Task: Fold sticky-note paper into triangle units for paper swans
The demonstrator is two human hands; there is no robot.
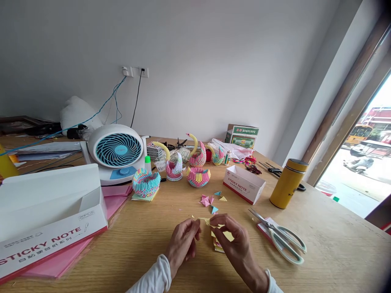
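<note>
"Fingers (224, 218) first: how are they standing?"

"Thumb and forefinger of the left hand (183, 242) are meeting on one end of a yellow paper strip (204, 220). Those of the right hand (240, 244) are pinching it farther along. Exact fold: cannot tell, fingertips are covering part."

"Position of the strip?"

"It is spanning the gap between the hands, above the near part of the wooden table (134, 244)."

"What is lying around it?"

"A stack of paper slips (218, 247) is sitting under the right hand, partly hidden. Pink folded pieces (205, 200) and a blue folded piece (214, 209) are lying just beyond the hands."

"To the right?"

"Scissors (285, 241) are resting with blades apart, partly over a red-and-white packet (265, 232). Behind them a yellow flask (287, 185) is standing upright."
</note>
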